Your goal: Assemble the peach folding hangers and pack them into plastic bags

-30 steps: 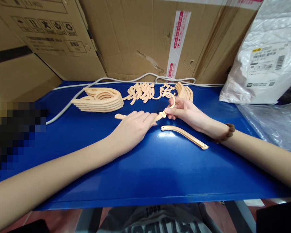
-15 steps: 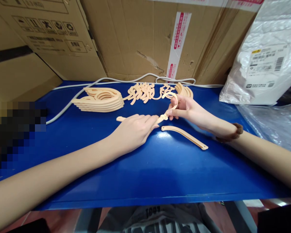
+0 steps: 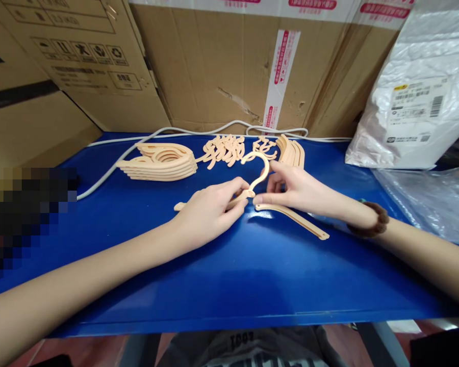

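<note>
My left hand (image 3: 210, 209) is closed on a beige plastic hanger arm (image 3: 180, 206), gripping it near its inner end. A curved hanger hook (image 3: 266, 167) rises from that end, its base meeting the arm just past my left fingertips. My right hand (image 3: 302, 189) is beside the hook with thumb and forefinger apart and the other fingers curled. Its thumb tip lies close to the end of a second hanger arm (image 3: 294, 218), which rests on the blue table; whether they touch I cannot tell. My palm hides part of the held arm.
Behind my hands lie a stack of beige hanger pieces (image 3: 156, 165), a pile of loose hooks (image 3: 224, 150), a few small pieces (image 3: 263, 145) and more curved arms (image 3: 291, 150). A white cable (image 3: 110, 173) runs along the back. Cardboard boxes (image 3: 214, 66) and a white parcel bag (image 3: 398, 127) border the table (image 3: 229, 285).
The right fingers have let go of the hook and shifted slightly down beside it. The hook now stands up with its curve toward the left. My left hand still grips the arm.
</note>
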A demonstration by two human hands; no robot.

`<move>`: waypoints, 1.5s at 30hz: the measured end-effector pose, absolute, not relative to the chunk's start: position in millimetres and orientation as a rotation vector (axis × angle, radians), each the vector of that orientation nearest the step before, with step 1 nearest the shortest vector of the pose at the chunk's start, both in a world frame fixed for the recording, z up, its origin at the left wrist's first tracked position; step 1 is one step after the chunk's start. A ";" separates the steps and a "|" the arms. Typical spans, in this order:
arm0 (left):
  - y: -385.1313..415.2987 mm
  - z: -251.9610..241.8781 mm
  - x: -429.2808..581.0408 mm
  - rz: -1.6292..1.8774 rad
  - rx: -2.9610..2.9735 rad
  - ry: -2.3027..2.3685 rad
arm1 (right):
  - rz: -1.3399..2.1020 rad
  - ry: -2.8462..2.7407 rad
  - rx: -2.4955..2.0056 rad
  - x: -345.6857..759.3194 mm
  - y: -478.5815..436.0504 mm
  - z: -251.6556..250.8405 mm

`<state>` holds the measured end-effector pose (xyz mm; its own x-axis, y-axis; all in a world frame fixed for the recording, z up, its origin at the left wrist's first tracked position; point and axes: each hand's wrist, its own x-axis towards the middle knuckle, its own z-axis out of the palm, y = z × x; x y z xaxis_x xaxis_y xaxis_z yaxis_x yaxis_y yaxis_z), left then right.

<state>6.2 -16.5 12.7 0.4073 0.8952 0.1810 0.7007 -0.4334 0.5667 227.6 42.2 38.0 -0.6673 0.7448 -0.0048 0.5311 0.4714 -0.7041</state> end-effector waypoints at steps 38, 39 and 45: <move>-13.0 32.0 9.0 0.834 1.095 1.063 | 0.612 -2.763 -0.879 232.5 31.8 50.2; -12.9 32.0 9.2 0.836 1.113 1.083 | 0.577 -2.789 -0.898 231.5 31.4 50.4; -12.4 29.3 8.5 0.787 1.155 1.109 | 0.451 -2.848 -0.866 227.5 29.7 49.1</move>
